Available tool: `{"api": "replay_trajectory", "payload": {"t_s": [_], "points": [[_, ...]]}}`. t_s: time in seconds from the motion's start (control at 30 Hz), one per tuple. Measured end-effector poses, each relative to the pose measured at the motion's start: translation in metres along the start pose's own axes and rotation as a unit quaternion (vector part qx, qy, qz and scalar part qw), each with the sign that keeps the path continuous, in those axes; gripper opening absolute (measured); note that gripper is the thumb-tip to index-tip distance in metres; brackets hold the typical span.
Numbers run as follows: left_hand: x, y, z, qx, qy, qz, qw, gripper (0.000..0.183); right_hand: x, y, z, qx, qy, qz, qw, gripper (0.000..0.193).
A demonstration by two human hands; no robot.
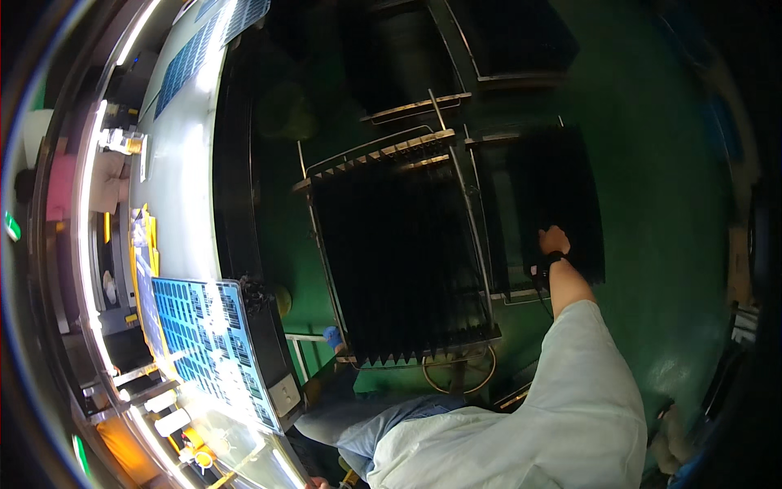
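My right arm, in a pale sleeve, reaches out over a dark rack of panels point(521, 196) on the right. At its end my right hand point(555, 240) is closed, with a black band round the wrist. Whatever its fingers may grip is lost in the dark. A thin dark cable hangs beside that wrist. To the left of this arm stands a metal-framed rack point(399, 244) with comb-like slotted bars and dark panels in it. Only a little of my left hand point(318, 483) shows at the bottom edge, near a yellow and black handle point(350, 478); its fingers are mostly hidden.
A brightly lit bench point(175, 196) runs along the left. On it lies a blue patterned panel point(213, 346), overhanging towards me, with another blue panel point(191, 65) farther up. More dark racks point(513, 37) stand beyond. The floor point(652, 244) is green. Another person point(61, 187) is across the bench.
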State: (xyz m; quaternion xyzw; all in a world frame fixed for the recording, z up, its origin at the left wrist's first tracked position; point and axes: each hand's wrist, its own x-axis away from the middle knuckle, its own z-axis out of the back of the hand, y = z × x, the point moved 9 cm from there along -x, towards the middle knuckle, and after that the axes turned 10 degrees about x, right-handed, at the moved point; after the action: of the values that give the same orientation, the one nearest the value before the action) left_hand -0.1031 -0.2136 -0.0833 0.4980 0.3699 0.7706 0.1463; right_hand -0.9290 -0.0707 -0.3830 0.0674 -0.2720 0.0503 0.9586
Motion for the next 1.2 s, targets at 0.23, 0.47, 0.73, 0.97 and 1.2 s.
{"api": "replay_trajectory", "payload": {"t_s": [0.23, 0.47, 0.73, 0.97, 1.2], "points": [[0.018, -0.02, 0.004, 0.028, -0.005, -0.004, 1.0, 0.022, 0.001, -0.004, 0.012, 0.096, 0.042, 0.112, 0.988, 0.024], [0.007, -0.037, -0.003, 0.032, -0.078, 0.04, 0.996, 0.022, 0.092, 0.008, 0.162, 0.009, 0.237, 0.257, 0.937, 0.032], [0.006, -0.08, -0.002, 0.031, -0.193, 0.117, 0.974, 0.022, 0.191, 0.038, 0.301, -0.063, 0.423, 0.263, 0.865, 0.035], [0.015, -0.09, -0.007, 0.098, -0.26, 0.096, 0.956, 0.022, 0.357, 0.012, 0.457, -0.347, 0.532, 0.345, 0.692, 0.037], [0.03, -0.054, 0.018, 0.217, -0.26, 0.0, 0.941, 0.022, 0.441, -0.092, 0.462, -0.747, 0.128, 0.481, 0.441, 0.017]]}}
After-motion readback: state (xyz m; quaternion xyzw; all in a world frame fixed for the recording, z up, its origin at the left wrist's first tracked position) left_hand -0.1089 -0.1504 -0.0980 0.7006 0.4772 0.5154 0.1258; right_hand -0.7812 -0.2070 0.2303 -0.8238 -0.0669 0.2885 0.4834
